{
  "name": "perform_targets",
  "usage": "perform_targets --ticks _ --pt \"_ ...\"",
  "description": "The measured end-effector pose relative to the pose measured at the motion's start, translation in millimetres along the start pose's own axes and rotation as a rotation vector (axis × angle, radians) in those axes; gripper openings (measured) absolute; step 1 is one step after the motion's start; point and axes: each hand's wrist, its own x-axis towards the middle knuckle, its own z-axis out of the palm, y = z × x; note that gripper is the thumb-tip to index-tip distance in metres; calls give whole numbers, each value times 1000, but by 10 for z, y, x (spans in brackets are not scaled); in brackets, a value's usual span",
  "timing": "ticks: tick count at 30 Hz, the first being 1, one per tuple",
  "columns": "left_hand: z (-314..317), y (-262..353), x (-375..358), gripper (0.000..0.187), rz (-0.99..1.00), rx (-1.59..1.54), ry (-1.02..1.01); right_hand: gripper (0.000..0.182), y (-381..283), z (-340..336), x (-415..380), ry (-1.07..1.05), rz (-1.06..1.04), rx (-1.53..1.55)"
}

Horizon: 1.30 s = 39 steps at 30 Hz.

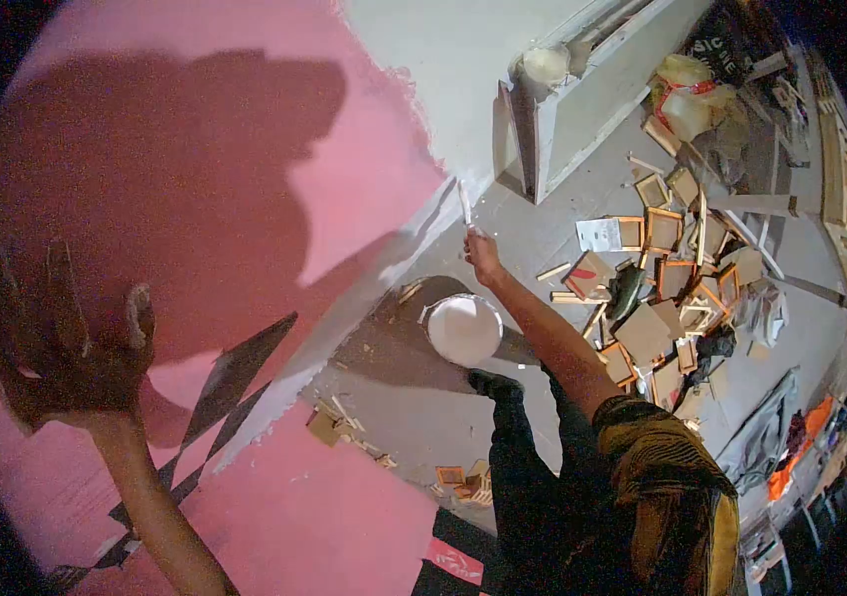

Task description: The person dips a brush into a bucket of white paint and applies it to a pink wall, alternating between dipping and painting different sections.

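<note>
My left hand (71, 348) lies with fingers spread against the pink wall (374, 199), holding nothing. The fingers of my right hand (483, 256) are closed around the handle of a paintbrush (464, 202). Its whitish end is at the wall's bottom edge, where pink meets a white strip (414, 245); whether it touches is too small to tell. Below that hand, by my shoe, a round white bucket (464, 329) stands on the grey floor. Its inside looks pale.
A pile of small wooden frames (662, 298) and boards spreads over the floor to the right. A white panel (592, 109) leans out at the top. Plastic bags (690, 99) lie beyond it. Wood scraps (334, 422) lie near the wall. A dark shadow covers much of the pink.
</note>
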Motion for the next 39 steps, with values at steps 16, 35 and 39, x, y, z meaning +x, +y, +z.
perform_targets --ticks 16,35,39 --pt "38 -18 -114 57 28 -10 -44 9 389 -17 425 -46 -49 -129" --pt "27 -126 -158 57 17 -44 -19 20 -158 350 340 35 206 347" --pt "36 -205 -170 57 5 -73 -27 18 759 909 447 100 222 532"
